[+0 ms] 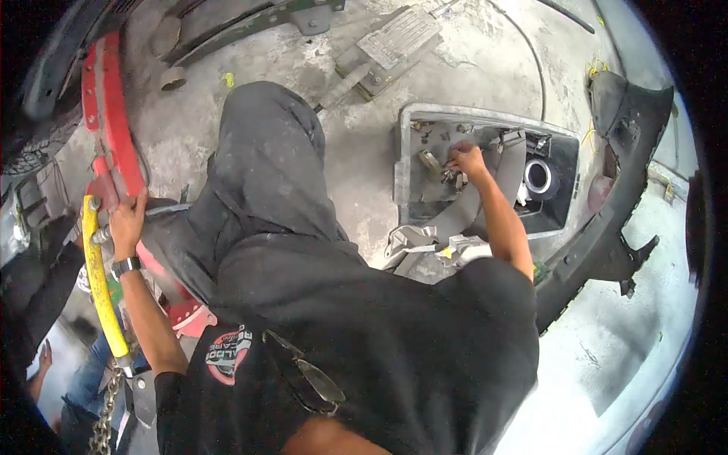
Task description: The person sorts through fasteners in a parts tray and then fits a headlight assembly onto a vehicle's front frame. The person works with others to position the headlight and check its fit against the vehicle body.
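Note:
My right hand (467, 161) reaches into a grey plastic bin (489, 114), its fingers bent together low among loose small metal parts (455, 178). Whatever lies between the fingertips is too small to make out. Beside those fingers is a small tan, block-like piece (431, 161). My left hand (127, 221) rests against the lower end of a red steel beam (114, 114), fingers stretched out and apart. A yellow bar (104, 280) runs close beside that hand, with a metal chain (103, 417) below it.
Inside the bin, a dark grey strap-like piece (509, 163) and a round white-rimmed part (538, 176) lie on the right. A long black plastic panel (607, 220) curves past its right side. A metal plate on a base (398, 42) lies ahead. Another person's hand (45, 356) shows lower left.

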Demonstrator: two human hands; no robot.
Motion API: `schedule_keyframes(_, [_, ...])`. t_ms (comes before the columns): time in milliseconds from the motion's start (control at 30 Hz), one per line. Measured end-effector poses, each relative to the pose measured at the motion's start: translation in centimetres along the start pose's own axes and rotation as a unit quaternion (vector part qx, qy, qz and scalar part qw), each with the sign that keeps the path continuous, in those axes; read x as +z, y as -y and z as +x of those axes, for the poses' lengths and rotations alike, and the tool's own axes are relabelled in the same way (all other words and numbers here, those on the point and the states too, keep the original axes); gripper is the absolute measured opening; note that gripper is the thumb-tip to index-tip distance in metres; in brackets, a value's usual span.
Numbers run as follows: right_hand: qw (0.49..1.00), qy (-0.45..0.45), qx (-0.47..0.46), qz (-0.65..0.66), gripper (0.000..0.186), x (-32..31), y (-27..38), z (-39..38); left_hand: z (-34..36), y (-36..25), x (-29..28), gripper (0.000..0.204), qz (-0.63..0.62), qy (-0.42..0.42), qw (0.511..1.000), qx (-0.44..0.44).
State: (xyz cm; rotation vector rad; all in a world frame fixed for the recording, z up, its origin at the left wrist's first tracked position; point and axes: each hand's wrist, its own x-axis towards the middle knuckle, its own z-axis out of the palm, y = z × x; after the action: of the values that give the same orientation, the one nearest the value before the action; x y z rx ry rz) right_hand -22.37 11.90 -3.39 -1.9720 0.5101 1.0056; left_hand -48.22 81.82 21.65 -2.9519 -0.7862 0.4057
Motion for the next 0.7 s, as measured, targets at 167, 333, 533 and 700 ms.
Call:
schedule_keyframes(167, [0.887, 0.227, -0.205, 0.345, 0.024, -0.7, 12.5, -14.4, -1.1, -0.2, -0.2, 0.051, -0.027, -0.006, 1.000, -0.015])
schedule_keyframes(333, [0.816, 0.326, -0.355, 0.319, 0.030, 4.0, 25.6, -19.2, -0.8, 0.6, 2.4, 0.056, 0.008, -0.020, 0.999, -0.031])
schedule_keyframes(533, [0.735, 0.419, -0.475, 0.243, 0.035, 13.9, 40.6, -24.6, -0.3, 0.3, 0.7, 0.063, 0.022, -0.040, 0.999, -0.002])
schedule_keyframes(700, [0.686, 0.495, -0.486, 0.220, 0.035, 24.5, 46.4, -29.7, -0.9, 0.4, 0.5, 0.060, -0.018, -0.038, 0.999, -0.017])
